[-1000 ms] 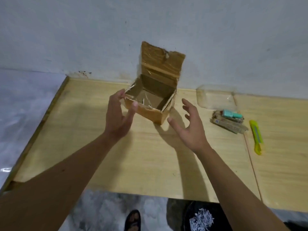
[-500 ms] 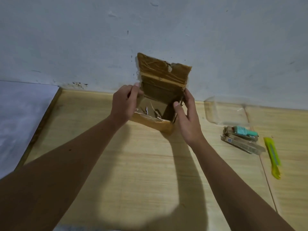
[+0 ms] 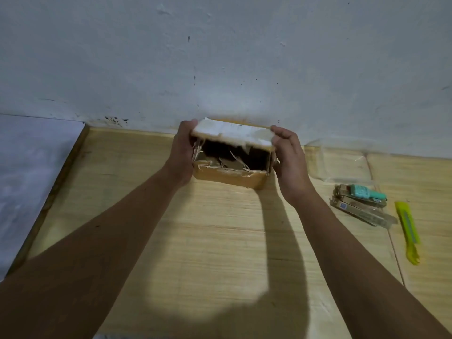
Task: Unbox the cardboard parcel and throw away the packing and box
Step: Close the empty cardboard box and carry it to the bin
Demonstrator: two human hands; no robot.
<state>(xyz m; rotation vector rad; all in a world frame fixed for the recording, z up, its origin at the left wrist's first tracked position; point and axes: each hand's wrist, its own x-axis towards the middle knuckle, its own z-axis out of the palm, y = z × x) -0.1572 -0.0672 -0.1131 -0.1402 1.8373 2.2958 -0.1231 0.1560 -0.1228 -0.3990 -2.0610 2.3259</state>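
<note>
Gripped at both ends by left hand [image 3: 182, 148] and right hand [image 3: 288, 162], cardboard box [image 3: 230, 176] with lid half-folded, liable to shed torn tape shreds onto table [image 3: 208, 241].

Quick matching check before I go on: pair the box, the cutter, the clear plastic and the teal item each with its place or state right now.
Things:
1. box
2. cutter
3. clear plastic
4. teal item

Places or states:
A. far right on the table, untouched
B. on top of the flat packs
C. held at both sides by the left hand and right hand
D. by the wall, behind the packs

Pairs: 1-C, 2-A, 3-D, 4-B
</note>
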